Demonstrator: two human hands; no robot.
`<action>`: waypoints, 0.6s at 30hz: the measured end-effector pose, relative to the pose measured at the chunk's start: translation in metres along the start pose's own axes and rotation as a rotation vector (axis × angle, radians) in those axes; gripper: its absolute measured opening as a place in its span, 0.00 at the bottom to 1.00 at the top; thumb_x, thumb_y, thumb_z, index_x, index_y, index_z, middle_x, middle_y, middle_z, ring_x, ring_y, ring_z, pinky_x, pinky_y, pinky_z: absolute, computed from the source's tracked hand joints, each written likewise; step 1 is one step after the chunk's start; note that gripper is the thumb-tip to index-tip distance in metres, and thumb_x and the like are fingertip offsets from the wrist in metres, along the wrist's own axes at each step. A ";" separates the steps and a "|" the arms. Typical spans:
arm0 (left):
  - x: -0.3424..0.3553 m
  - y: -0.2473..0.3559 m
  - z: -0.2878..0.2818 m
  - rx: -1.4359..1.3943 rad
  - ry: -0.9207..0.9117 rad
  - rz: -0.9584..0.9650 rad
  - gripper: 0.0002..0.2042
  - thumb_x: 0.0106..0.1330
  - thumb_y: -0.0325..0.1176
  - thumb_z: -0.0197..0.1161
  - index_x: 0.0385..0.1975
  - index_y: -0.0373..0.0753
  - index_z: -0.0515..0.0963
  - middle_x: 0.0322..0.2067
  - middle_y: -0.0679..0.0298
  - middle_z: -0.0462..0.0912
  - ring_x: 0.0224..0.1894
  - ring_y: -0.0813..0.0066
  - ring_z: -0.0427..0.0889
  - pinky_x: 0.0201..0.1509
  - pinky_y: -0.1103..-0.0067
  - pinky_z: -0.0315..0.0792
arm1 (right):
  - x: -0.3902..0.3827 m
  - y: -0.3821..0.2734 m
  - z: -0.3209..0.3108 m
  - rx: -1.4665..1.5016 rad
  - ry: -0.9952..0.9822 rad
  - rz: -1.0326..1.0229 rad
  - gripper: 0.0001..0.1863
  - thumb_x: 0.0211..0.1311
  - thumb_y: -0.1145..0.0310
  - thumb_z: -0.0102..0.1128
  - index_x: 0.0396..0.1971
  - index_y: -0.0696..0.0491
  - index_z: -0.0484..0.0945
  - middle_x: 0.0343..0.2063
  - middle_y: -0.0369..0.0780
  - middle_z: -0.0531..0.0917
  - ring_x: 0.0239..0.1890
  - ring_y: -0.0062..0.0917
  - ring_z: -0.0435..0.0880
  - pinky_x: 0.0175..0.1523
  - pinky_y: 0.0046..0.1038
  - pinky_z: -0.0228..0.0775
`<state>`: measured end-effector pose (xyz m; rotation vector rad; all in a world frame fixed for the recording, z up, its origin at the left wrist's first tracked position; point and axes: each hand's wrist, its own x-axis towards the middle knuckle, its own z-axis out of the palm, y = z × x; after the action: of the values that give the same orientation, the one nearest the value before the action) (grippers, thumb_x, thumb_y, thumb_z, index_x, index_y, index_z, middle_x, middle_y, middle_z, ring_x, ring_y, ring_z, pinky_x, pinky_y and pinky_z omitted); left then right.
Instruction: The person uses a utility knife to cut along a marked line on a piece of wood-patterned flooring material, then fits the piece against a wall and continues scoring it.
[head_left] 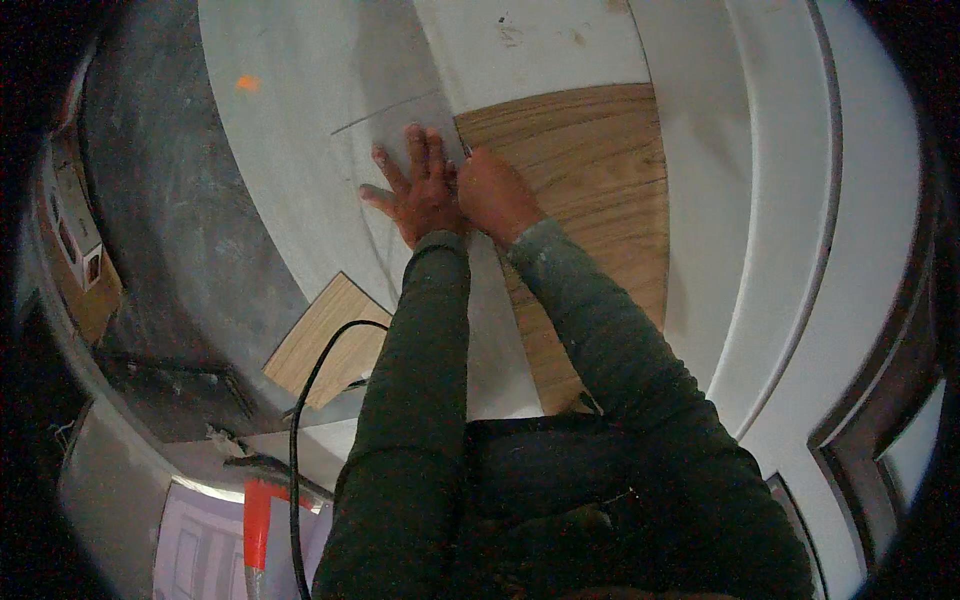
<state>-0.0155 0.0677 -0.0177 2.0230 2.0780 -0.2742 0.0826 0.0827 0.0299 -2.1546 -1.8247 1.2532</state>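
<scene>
My left hand (pixel 428 200) lies flat, fingers spread, on a pale grey sheet (pixel 385 60) beside the left edge of a wood-grain floor plank (pixel 595 150). Close against it, my right hand (pixel 495 195) is closed in a fist at that edge. A thin dark tip pokes out by its forefinger, but the rest of what it grips is hidden inside the hand. Above my left fingers, a thin dark line (pixel 385 113) crosses the sheet. The plank lies to the right, partly under my right forearm.
A small wood-grain offcut (pixel 325 345) lies left of my left forearm, near a black cable (pixel 297 450). Dark floor (pixel 170 200) stretches along the left, with a cardboard box (pixel 95 290) at its edge. White moulding (pixel 790 200) curves along the right. Something red (pixel 262 520) sits lower left.
</scene>
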 end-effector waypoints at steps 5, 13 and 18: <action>0.000 0.007 -0.001 0.006 -0.004 -0.011 0.26 0.72 0.48 0.40 0.70 0.58 0.51 0.72 0.78 0.42 0.73 0.47 0.36 0.61 0.30 0.35 | 0.000 0.011 0.005 0.055 0.002 0.004 0.16 0.66 0.64 0.43 0.37 0.64 0.72 0.32 0.56 0.79 0.39 0.54 0.79 0.45 0.49 0.70; -0.004 -0.002 0.012 -0.043 0.120 -0.017 0.26 0.69 0.48 0.45 0.68 0.56 0.58 0.72 0.77 0.48 0.73 0.48 0.38 0.63 0.32 0.31 | -0.012 0.000 0.002 0.209 0.088 0.108 0.18 0.67 0.58 0.46 0.39 0.60 0.73 0.35 0.55 0.81 0.38 0.53 0.80 0.43 0.50 0.72; -0.007 0.015 0.005 -0.149 0.111 -0.008 0.27 0.66 0.48 0.50 0.66 0.56 0.60 0.71 0.74 0.50 0.73 0.50 0.39 0.64 0.35 0.30 | -0.008 0.033 0.013 0.227 0.128 -0.028 0.16 0.67 0.63 0.46 0.36 0.62 0.74 0.33 0.56 0.79 0.36 0.53 0.78 0.42 0.49 0.69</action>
<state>-0.0006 0.0604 -0.0198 1.9830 2.1026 -0.0080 0.1017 0.0609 0.0085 -2.0307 -1.5747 1.2192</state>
